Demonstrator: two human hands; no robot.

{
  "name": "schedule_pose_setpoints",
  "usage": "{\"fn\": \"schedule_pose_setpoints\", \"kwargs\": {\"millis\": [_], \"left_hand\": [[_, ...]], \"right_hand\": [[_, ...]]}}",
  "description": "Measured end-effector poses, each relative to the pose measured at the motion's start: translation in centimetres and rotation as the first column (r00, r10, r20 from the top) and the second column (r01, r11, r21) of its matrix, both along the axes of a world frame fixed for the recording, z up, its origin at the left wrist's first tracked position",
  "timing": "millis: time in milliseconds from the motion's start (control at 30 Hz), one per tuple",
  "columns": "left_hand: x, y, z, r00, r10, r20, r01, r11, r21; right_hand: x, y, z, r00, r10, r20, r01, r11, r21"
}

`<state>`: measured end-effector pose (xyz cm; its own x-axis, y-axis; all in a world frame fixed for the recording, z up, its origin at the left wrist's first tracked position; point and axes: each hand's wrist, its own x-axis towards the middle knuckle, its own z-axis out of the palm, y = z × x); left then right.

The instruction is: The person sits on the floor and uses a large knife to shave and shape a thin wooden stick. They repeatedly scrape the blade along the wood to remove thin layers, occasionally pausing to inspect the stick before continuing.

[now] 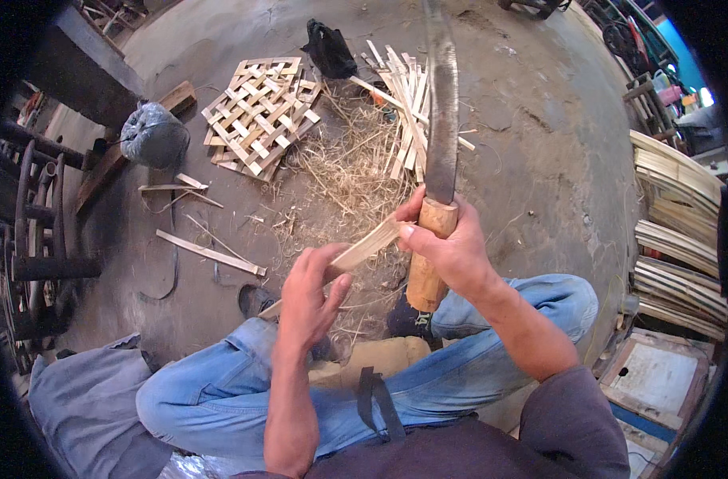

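A flat pale bamboo strip (369, 246) stretches slantwise between my two hands in front of my knees. My left hand (306, 291) has its fingers curled round the strip's lower part, the thumb standing a little off it. With my right hand (457, 247) I grip a machete by its thick wooden handle (428, 281), and the thumb and forefinger also pinch the strip's upper end. The long dark blade (442, 112) points up and away from me. The blade is apart from the strip. Part of the handle is hidden behind my right hand.
Ahead lie woven bamboo lattices (260, 116), a heap of shavings (348, 164), a pile of split strips (404, 112) and a black bag (329, 49). Leftward are loose strips (211, 253) and a grey bundle (154, 134). Bundled bamboo (677, 231) lines the right side.
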<state>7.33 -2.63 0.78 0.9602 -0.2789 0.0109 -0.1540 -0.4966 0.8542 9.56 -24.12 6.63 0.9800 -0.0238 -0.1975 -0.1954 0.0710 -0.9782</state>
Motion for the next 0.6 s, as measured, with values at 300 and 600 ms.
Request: {"fn": "schedule_pose_setpoints", "kwargs": {"millis": [300, 600], "left_hand": [[-0.1, -0.5, -1.8, 0.994, -0.097, -0.054, 0.09, 0.99, -0.111], [0.0, -0.4, -1.4, 0.99, 0.076, 0.12, -0.084, 0.994, 0.064]], "right_hand": [[0.2, 0.2, -0.5, 0.996, 0.082, -0.021, -0.081, 0.995, 0.065], [-0.1, -0.8, -0.5, 0.999, 0.048, -0.011, -0.05, 0.978, -0.204]]}}
